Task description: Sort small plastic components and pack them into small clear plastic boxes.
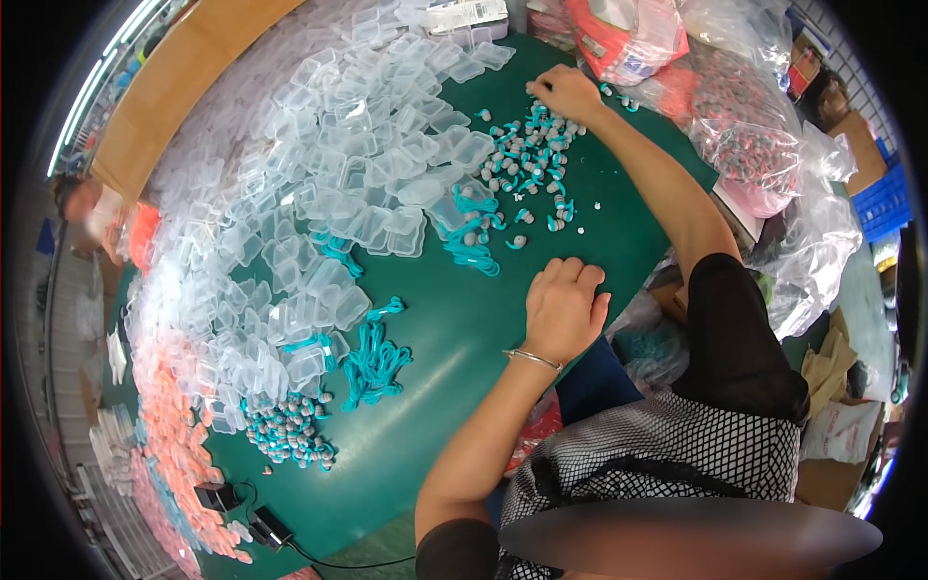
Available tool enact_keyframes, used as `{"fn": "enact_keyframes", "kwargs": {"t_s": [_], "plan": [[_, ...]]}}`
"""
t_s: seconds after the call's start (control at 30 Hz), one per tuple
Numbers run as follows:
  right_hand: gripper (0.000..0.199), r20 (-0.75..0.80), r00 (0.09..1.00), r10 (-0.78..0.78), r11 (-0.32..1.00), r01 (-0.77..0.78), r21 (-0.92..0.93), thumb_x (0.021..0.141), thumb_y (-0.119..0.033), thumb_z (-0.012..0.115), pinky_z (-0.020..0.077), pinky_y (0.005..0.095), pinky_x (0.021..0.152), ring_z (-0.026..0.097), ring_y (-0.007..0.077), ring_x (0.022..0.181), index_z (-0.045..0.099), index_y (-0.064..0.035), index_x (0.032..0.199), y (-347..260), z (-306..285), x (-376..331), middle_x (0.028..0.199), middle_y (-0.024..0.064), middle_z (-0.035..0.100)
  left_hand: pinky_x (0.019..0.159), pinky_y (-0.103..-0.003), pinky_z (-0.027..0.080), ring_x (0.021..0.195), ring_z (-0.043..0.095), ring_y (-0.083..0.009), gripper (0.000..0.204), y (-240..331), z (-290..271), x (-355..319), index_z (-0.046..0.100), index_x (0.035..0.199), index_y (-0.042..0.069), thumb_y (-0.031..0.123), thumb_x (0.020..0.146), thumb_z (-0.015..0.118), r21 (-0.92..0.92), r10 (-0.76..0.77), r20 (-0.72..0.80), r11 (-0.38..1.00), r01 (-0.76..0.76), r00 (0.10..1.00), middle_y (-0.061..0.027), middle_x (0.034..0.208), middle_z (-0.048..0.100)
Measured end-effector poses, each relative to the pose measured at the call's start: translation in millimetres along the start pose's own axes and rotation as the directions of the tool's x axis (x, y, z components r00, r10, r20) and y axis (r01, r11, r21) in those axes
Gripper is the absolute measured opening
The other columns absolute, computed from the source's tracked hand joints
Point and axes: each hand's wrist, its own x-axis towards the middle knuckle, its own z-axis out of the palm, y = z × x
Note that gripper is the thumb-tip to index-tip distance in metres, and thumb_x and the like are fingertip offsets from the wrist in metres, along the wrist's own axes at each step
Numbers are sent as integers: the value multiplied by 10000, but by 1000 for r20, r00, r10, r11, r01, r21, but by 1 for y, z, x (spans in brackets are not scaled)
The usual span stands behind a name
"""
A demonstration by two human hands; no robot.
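My right hand (570, 94) reaches to the far end of a loose pile of small grey-and-teal plugs (532, 155), its fingers pinched at a plug by the pile's upper edge. Closer to my body, my left hand (565, 307), with a bangle on the wrist, rests curled at the near edge of the green table (454, 377). The undersides of its fingers are hidden, so I cannot make out whether anything is inside. Teal cord bundles (471, 253) lie between the plugs and a large heap of clear plastic cases (358, 164).
More teal cords (375, 365) and a second plug pile (290, 430) lie at the left, near orange pieces (174, 416) and a black power adapter (269, 527). Clear bags of red items (744, 145) crowd the right edge. A person (92, 208) is at the far left.
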Motion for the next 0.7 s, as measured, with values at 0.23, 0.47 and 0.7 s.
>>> {"fn": "enact_keyframes", "kwargs": {"t_s": [0.23,0.47,0.7], "plan": [[373,55,998,-27,953,9,303,816,-505,609,486,419,901,604,348,1029,728,-166,919,-55,-8,-46,1057,153,638,697,-388,463,785,556,-269,204,4,0,2,641,884,87,171,718,725,-1,31,12,1000,-31,999,-60,796,559],[423,99,994,-36,926,-5,379,829,-519,597,468,425,929,583,343,1086,690,-169,1049,-92,-16,-66,1107,138,642,734,-395,470,828,568,-283,251,3,1,4,656,953,87,169,725,718,14,47,29,999,-47,998,-73,849,584],[463,-172,984,38,958,14,287,834,-481,599,410,525,969,569,299,1149,638,-191,1191,-10,-55,-64,1224,77,633,752,-400,466,873,567,-282,267,3,1,3,664,969,73,148,719,721,-9,57,21,998,-56,998,-72,905,579]]}}
